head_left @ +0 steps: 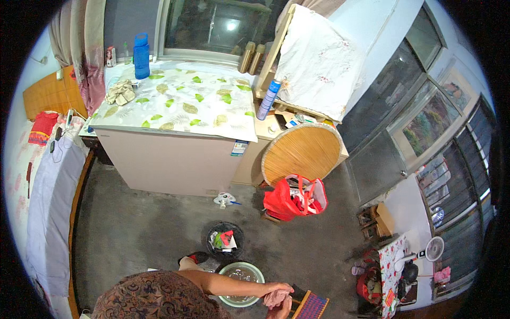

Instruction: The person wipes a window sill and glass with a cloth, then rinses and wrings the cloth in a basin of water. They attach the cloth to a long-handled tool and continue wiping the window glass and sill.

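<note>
A crumpled pink cloth [274, 299] is bunched between my two hands, just right of the basin's rim. My left hand [275, 288] comes across from the left, forearm over the basin, its fingers closed on the cloth's upper side. At the lower edge, my right hand [285, 308] grips the same cloth from the right; part of this hand is cut off by the frame. Beneath my left forearm stands a pale green basin [257, 269] with water in it. A low stool [312, 307] with a blue and purple woven seat is right beside my hands.
A black bin [240, 245] holding scraps stands beyond the basin, near a dark shoe [200, 257]. Farther off are a white power strip [226, 200], a red bag [279, 202], a round woven tray [303, 154] and a chest freezer [170, 165]. A bed [53, 212] runs along the left.
</note>
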{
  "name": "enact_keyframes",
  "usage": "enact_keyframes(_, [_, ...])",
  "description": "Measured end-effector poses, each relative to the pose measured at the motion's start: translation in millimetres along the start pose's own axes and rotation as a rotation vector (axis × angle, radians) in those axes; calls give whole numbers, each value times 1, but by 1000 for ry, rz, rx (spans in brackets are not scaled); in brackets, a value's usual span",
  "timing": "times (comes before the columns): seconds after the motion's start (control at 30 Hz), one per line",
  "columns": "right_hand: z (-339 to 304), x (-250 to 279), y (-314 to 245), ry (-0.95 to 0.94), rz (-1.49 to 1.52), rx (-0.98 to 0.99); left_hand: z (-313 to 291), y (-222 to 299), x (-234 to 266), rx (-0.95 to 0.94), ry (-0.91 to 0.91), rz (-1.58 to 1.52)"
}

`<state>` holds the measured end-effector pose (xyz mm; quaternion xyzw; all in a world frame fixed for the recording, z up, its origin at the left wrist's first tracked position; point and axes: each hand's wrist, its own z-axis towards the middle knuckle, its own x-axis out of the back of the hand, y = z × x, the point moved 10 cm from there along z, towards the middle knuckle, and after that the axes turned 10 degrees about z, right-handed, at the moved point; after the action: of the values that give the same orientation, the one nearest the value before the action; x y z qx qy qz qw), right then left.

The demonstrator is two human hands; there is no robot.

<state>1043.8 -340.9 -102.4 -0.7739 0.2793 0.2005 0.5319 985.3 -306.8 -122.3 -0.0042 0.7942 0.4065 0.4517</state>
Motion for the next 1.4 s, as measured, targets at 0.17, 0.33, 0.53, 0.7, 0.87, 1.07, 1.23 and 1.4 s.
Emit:
enact_keyframes(0.17, [8, -30, 35, 55, 32, -19, -27, 36, 29, -147, 83, 217])
enact_keyframes(0.33, [-1, -88, 41, 62, -15, -9, -62, 87, 35, -151, 147, 524])
enact_keyframes(0.53, [-7, -112, 19, -89, -51, 28, -35, 76, 37, -295, 13, 416])
enact_keyframes(0.7, [-12, -66, 16, -242, 20, -11, -64, 80, -20, -260, -158, 226])
enact_keyframes(0.87, [-35, -5, 15, -247, -42, -37, -55, 43, -14, -473, 108, 697])
enact_keyframes(1.07, [-78, 12, -7, -27, -188, -70, -120, 16, -45, 5, 131, 752])
enact_keyframes(1.23, [-69, 6, 16, -64, -189, -52, -135, 13, -11, -53, 231, 767])
enact_keyframes(1.4, [-76, -66, 11, -103, -82, -24, -178, 39, 56, -91, 373, 695])
